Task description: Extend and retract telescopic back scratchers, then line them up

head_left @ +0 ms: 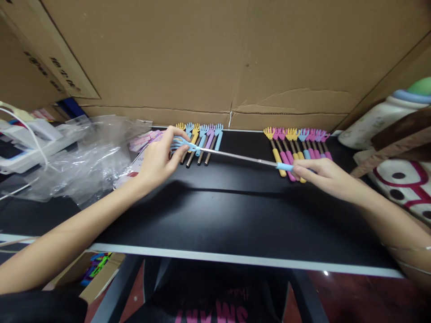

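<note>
A light-blue telescopic back scratcher (235,156) is stretched out level above the black table, its metal rod drawn long. My left hand (164,154) pinches its claw-shaped head, and the fingers partly cover the claw. Around the blue handle at the other end, my right hand (318,175) is closed. Behind my left hand lies a row of back scratchers (204,139) in yellow, blue and purple, some with bare metal rods towards me. Beyond my right hand, a second row of back scratchers (292,148) shows yellow, pink and blue handles.
Clear plastic bags (84,152) and a white device (37,139) with a cable occupy the left side. A bottle (380,116) and a patterned cloth bag (404,179) stand at right. Cardboard (215,58) walls the back. Below the table edge (235,259) sits an open box (101,278).
</note>
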A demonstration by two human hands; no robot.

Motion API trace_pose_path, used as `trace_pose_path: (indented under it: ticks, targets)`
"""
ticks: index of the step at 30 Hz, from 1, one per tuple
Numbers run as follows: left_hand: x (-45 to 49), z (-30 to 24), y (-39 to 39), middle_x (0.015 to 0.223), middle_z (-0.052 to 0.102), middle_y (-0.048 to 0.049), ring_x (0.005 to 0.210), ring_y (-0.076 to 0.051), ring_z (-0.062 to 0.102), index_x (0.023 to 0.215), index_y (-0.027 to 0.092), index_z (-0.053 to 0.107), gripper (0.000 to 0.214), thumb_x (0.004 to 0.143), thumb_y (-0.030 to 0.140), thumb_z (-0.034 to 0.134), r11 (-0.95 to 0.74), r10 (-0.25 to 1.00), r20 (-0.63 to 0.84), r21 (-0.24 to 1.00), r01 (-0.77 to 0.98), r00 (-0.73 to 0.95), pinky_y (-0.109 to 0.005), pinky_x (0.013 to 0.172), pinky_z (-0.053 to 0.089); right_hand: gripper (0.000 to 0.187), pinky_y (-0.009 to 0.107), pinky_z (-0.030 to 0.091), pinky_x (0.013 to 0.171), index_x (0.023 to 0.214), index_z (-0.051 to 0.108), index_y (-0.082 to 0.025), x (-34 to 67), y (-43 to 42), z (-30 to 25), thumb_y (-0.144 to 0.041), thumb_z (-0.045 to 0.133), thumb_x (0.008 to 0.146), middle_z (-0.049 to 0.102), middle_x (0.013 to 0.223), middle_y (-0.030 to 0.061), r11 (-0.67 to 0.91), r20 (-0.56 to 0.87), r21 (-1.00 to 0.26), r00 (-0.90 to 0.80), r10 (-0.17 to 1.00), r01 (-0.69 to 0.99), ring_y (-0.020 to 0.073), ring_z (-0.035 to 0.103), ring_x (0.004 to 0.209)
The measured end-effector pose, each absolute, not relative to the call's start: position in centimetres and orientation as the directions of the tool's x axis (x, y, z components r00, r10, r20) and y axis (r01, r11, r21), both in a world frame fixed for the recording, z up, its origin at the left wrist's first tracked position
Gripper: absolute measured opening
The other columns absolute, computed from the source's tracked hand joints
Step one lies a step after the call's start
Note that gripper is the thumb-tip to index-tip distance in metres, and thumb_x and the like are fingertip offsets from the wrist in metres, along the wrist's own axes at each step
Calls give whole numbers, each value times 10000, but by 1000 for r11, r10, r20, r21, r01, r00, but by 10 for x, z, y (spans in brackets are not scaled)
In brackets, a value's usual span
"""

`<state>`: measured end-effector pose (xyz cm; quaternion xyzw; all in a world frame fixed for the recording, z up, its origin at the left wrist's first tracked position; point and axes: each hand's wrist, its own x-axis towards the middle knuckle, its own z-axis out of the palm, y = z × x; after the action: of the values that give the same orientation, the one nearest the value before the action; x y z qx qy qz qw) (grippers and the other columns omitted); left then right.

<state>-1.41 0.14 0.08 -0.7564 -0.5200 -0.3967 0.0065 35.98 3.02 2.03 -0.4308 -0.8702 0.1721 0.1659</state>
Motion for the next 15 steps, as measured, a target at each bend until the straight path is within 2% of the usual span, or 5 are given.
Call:
trace_pose_path:
  ticks: [4,8,15]
  targets:
    - [-11,-2,3,608,536,42,492,-101,506,972,194,488,165,900,343,477,-490,788,591,433,757,172,-222,494,356,470,250,334,513,734,634,-182,359,27,16,-574,415,874,551,565,-1,598,217,-353,-558,801,720,105,455,482]
    - [-7,-3,2,570,521,55,478,-97,501,968,193,479,132,897,304,477,-510,806,554,473,718,207,-211,491,352,410,247,345,498,748,630,-211,357,25,12,-539,420,876,591,575,-9,628,303,-214,-560,771,748,111,484,457]
    - [16,-10,-13,589,514,57,471,-102,502,982,200,474,138,904,314,467,-524,827,484,478,705,286,-205,494,352,425,225,282,450,758,634,-206,333,12,-3,-550,419,887,483,440,-40,680,445,-37,-597,667,732,93,414,371]
